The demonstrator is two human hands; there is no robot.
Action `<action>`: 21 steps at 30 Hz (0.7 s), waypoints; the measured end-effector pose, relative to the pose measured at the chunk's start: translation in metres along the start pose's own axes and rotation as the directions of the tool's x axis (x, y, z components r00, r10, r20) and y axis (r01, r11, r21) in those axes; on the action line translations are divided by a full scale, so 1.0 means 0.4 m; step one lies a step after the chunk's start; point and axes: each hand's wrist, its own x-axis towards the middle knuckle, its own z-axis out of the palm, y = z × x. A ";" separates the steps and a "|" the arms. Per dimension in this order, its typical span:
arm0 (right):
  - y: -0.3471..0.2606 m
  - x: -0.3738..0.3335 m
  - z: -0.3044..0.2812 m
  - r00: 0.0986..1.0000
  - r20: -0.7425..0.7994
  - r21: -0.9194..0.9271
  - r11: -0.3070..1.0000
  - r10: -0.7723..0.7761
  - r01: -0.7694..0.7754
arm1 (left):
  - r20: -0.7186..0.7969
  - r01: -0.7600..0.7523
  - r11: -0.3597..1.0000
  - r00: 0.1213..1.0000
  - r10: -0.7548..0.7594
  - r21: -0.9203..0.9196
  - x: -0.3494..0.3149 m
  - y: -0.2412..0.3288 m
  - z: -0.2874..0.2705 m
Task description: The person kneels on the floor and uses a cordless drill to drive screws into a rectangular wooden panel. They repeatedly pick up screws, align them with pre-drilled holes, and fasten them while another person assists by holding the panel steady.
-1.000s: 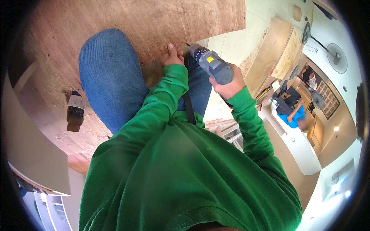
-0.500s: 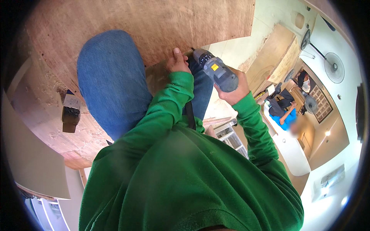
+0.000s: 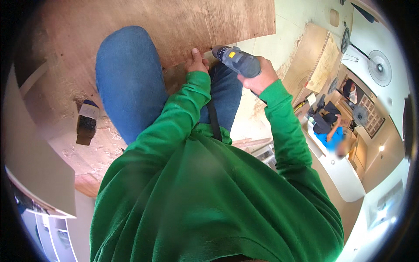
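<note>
My right hand (image 3: 262, 77) is wrapped around the grip of a grey cordless drill (image 3: 240, 62) with a yellow patch on its body. The drill's chuck points left at the near edge of a large reddish-brown plywood sheet (image 3: 170, 26); the tip of the bit cannot be made out against the wood. Just left of the chuck, my left hand (image 3: 197, 63) grips that same edge, thumb on top and the other fingers curled and partly hidden.
An open small box (image 3: 88, 118) of dark screws rests on a board strewn with wood shavings, left of my knee (image 3: 126, 61). At right lie a pale wooden box (image 3: 310, 56) and a standing fan (image 3: 379, 67). Farther back, a person in a blue shirt (image 3: 331, 137) sits.
The drill has swung to point more leftward, its chuck now closer to the sheet's edge. My left hand keeps its place at that edge. The whole view has shifted slightly.
</note>
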 end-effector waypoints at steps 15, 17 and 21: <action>0.118 -0.345 0.242 0.921 -0.165 0.965 0.251 0.354 0.076 | 0.559 -0.009 0.962 0.816 -0.150 0.271 -0.069 0.056 0.013; 0.121 -0.360 0.255 0.899 -0.235 0.961 0.228 0.370 0.157 | 0.601 -0.049 0.951 0.785 -0.152 0.304 -0.090 0.073 0.042; 0.151 -0.371 0.251 0.911 -0.232 0.963 0.211 0.342 0.166 | 0.658 -0.206 0.919 0.749 -0.073 0.337 -0.132 0.093 0.084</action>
